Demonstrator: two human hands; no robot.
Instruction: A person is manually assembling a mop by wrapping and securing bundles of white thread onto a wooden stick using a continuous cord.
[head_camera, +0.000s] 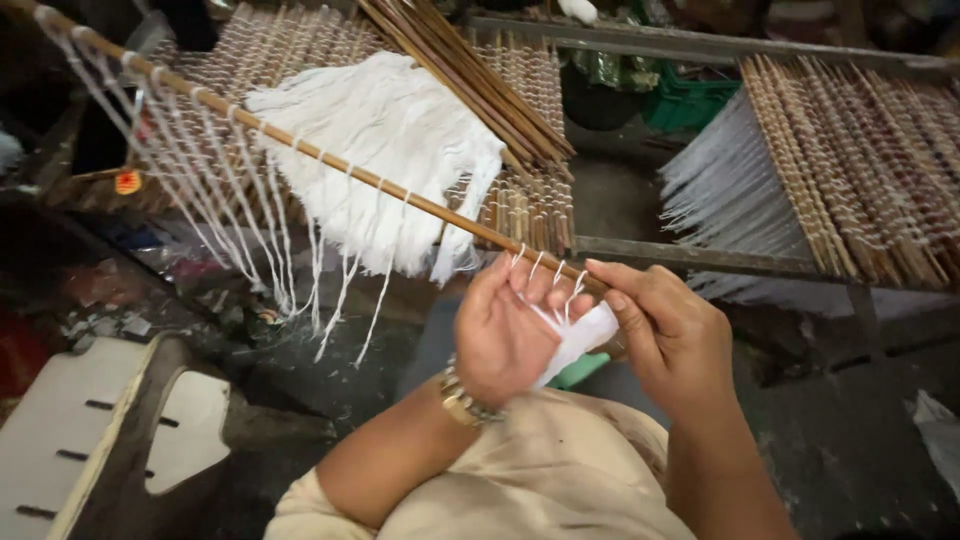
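A long brown wooden stick (300, 145) runs from the top left down to my hands, with white string loops (250, 200) hanging along it. My right hand (670, 325) pinches the stick's near end between thumb and fingers. My left hand (505, 330) is closed around a small bundle of white strings (585, 335) just below the stick. Thin strands run from the bundle up over the stick. A gold watch band circles my left wrist. A larger heap of white strings (390, 140) lies on the rack behind the stick.
A metal-framed rack (700, 258) holds rows of strung sticks (860, 160), with a loose bundle of bare sticks (470, 80) on top. A white plastic stool (100, 430) stands at the lower left. A green crate (690, 100) sits beyond the rack. The floor is dark and littered.
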